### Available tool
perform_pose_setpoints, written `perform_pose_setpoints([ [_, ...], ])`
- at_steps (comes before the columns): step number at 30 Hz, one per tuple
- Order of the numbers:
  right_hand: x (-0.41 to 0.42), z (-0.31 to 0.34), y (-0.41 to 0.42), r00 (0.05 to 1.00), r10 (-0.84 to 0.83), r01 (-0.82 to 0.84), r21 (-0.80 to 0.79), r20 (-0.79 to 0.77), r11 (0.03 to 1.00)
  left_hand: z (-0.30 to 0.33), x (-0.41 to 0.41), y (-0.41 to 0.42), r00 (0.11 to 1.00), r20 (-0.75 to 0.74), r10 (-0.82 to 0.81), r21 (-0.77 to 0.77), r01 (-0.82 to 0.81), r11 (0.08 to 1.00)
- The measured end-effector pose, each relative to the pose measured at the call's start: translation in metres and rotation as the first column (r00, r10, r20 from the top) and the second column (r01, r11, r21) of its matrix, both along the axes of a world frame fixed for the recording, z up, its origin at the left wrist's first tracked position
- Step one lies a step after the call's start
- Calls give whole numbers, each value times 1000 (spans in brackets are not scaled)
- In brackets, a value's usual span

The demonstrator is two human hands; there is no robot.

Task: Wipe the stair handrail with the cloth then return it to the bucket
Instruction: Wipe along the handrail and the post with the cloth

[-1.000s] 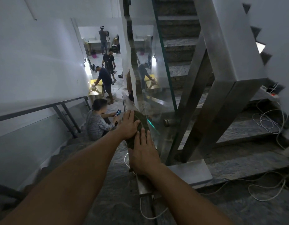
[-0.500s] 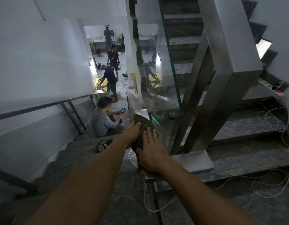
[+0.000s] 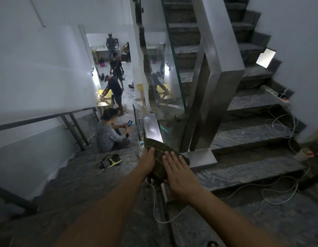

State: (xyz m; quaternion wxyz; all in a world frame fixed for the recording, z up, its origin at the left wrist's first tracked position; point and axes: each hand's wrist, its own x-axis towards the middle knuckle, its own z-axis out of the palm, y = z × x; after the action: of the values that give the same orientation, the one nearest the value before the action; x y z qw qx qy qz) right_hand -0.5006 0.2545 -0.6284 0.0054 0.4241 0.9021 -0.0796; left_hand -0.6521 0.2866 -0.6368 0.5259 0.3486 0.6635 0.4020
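Both hands press the cloth (image 3: 162,155) onto the handrail (image 3: 152,126): left hand (image 3: 148,160) curled over its left edge, right hand (image 3: 176,168) flat, fingers spread. Cloth appears soft, light; bunch it centrally. Bucket not seen.

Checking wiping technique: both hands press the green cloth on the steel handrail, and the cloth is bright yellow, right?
Not quite. The head view shows both the left hand and right hand on the cloth atop the steel handrail, but the cloth is dark olive green, not bright yellow.
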Motion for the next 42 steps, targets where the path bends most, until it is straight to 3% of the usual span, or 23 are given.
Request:
perform_pose_setpoints([
  [3, 30, -1, 0, 1000, 23, -23, 15, 0, 1000, -5, 15, -20, 995, -104, -9, 6, 10, 1000],
  [5, 43, -4, 3, 999, 21, -19, 63, -32, 998, -6, 23, -31, 926, -373, -62, -5, 64, 998],
  [7, 55, -7, 6, 998, 7, -3, 60, -63, 998, -6, 27, -43, 722, -681, -119, 31, 192, 981],
  [9, 70, -5, 9, 995, -32, 37, 46, -99, 998, 0, 27, -52, 524, -836, -164, 36, 350, 936],
  [13, 103, 3, 15, 979, -105, 111, 24, -174, 994, 1, 34, -57, 213, -951, -226, -66, 573, 817],
  [15, 116, 5, 19, 969, -164, 167, 2, -184, 986, 3, 44, -56, 140, -973, -184, -54, 636, 770],
  [20, 133, 7, 20, 909, -305, 305, -43, -286, 951, 7, 71, -46, 200, -973, -116, 58, 696, 716],
  [25, 142, 19, 9, 857, -317, 324, -53, -406, 945, 16, 86, -45, 169, -967, -191, -7, 731, 682],
  [27, 157, 24, 0, 860, -384, 355, -146, -335, 923, 23, 96, -51, 129, -971, -202, -34, 760, 649],
  [29, 174, 25, -10, 902, -381, 358, -140, -204, 923, 27, 108, -58, 88, -974, -210, -58, 795, 604],
  [32, 200, 34, -26, 880, -451, 429, -157, -147, 889, 29, 134, -66, 43, -959, -280, -134, 802, 582],
  [34, 213, 42, -36, 844, -517, 485, -212, -143, 849, 33, 146, -71, 79, -937, -339, -150, 788, 598],
  [39, 241, 72, -56, 755, -626, 535, -366, -198, 761, 55, 162, -65, 319, -804, -501, -23, 826, 563],
  [42, 259, 87, -63, 702, -670, 555, -404, -240, 727, 74, 175, -54, 332, -739, -586, -20, 859, 512],
])
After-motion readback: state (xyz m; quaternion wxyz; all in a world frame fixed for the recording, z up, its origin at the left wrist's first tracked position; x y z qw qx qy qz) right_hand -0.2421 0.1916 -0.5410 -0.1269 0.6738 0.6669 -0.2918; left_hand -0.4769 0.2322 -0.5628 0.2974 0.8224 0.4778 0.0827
